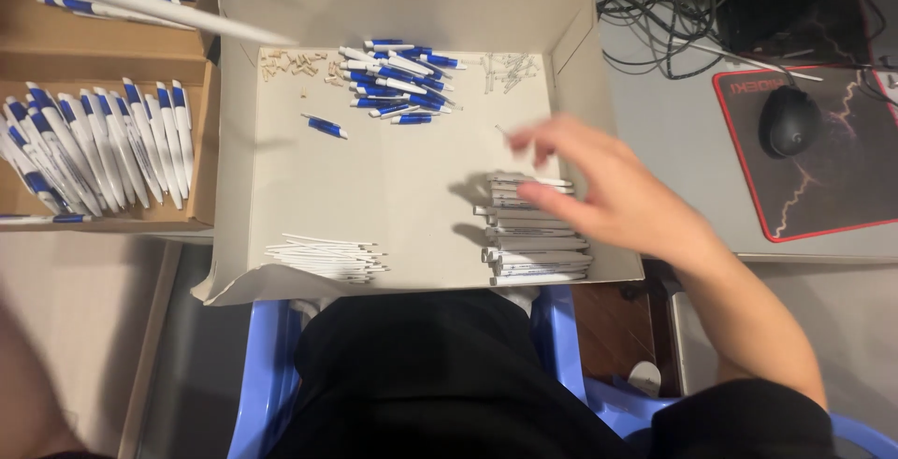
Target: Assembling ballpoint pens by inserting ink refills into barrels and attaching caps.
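Reaching with right hand (608, 188) (open, empty, blurred) over white pen barrels (533, 230) near right of tray (580, 38); pinching one comes next.

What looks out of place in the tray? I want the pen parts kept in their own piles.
One blue and white piece lies alone on the cardboard tray, apart from the blue and white pile. The right hand, blurred, reaches over the stack of white barrels. The other piles look tidy.
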